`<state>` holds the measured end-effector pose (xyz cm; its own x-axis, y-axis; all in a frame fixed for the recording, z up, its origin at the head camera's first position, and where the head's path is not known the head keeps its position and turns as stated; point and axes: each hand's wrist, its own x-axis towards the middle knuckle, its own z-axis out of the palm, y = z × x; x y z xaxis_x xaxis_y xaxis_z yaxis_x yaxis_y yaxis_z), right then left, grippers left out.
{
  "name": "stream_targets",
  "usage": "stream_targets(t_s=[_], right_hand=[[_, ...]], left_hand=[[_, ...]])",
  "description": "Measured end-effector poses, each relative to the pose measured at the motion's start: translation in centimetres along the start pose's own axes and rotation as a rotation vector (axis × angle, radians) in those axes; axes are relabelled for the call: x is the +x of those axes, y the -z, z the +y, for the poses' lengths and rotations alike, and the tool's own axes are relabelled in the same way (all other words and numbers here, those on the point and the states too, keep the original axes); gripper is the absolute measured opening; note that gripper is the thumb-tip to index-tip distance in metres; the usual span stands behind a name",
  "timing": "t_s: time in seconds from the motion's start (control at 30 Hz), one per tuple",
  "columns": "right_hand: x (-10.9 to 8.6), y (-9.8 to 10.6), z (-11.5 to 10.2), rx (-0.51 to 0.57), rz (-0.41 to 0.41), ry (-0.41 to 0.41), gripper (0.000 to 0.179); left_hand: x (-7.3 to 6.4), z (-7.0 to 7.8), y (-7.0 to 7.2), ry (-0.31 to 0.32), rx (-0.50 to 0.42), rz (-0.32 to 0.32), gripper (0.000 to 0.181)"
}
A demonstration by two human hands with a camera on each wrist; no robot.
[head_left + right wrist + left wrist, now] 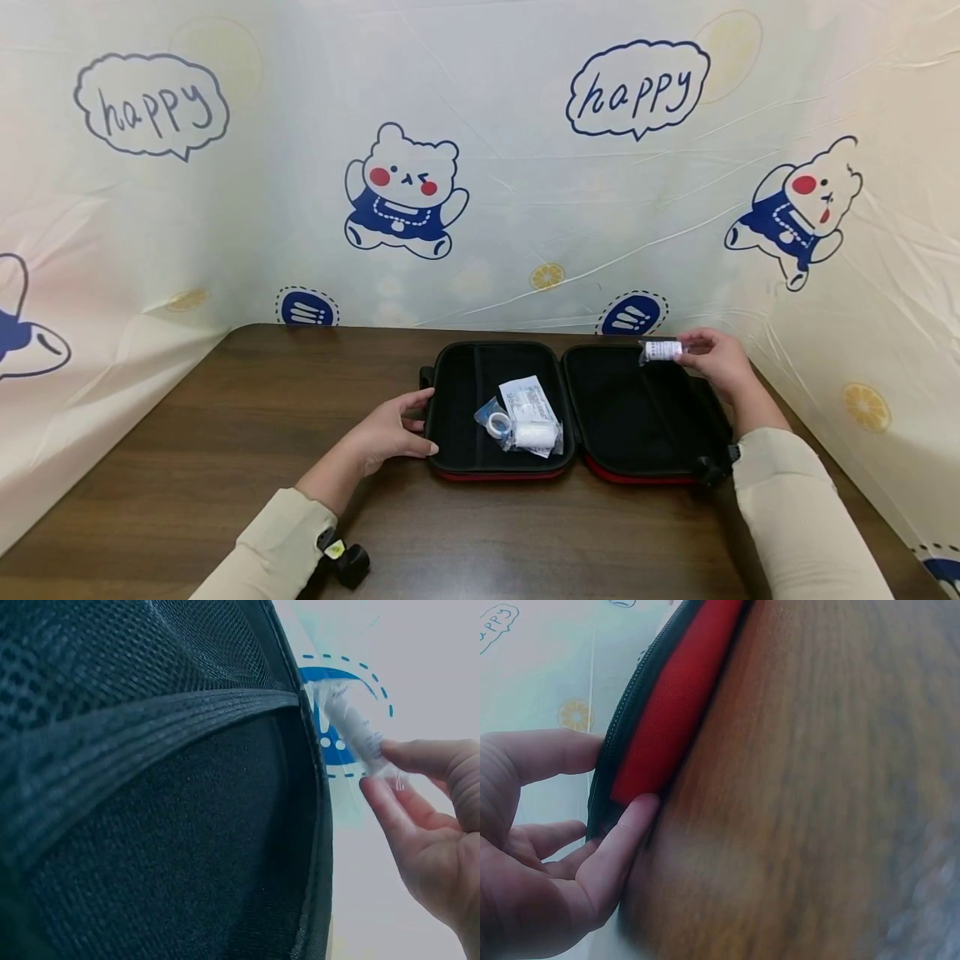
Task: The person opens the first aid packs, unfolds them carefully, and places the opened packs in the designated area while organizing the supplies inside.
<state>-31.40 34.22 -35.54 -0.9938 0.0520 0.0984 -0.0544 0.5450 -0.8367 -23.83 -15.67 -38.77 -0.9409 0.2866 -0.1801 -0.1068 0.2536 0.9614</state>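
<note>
An open black-lined case (pixel 633 417) with a red outside lies flat on the table, hinged in the middle. My left hand (pixel 390 429) holds the left half's outer edge; in the left wrist view one fingertip touches the red side (pixel 667 712) and another the zipper edge. My right hand (pixel 712 358) pinches one end of a small white roll (pixel 663 351) in clear wrapping, over the right half's far edge. In the left half lie a white printed packet (pixel 528 400), a wrapped white roll (pixel 536 434) and a tape roll (pixel 498 426) in a bag.
The brown wooden table (pixel 247 433) stretches left and in front of the case. A printed cloth (pixel 517 208) hangs behind and at the sides. Inside the right half, a mesh pocket (pixel 90 660) has an elastic band (pixel 150 727) along its edge.
</note>
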Motion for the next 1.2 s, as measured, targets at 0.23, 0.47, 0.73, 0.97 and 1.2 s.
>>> stream_targets(t_s=[0.23,0.47,0.73,0.97,1.2], right_hand=[[0.3,0.5,0.8,-0.081,0.005,-0.018,0.038],[0.6,0.7,1.0,-0.185,-0.081,-0.058,0.034],[1.0,0.8,0.5,-0.204,-0.192,-0.071,0.028],[1.2,0.8,-0.6,-0.267,-0.277,-0.08,0.027],[1.8,0.2,-1.3,-0.232,-0.302,-0.114,0.029]], left_hand=[[0.0,0.0,0.0,0.003,0.002,0.003,0.091],[0.0,-0.1,0.0,0.008,-0.005,0.008,0.091],[-0.1,0.1,-0.1,0.008,0.003,0.006,0.091],[-0.1,0.2,-0.1,0.007,0.008,0.006,0.091],[-0.1,0.1,0.0,0.003,0.005,0.003,0.091]])
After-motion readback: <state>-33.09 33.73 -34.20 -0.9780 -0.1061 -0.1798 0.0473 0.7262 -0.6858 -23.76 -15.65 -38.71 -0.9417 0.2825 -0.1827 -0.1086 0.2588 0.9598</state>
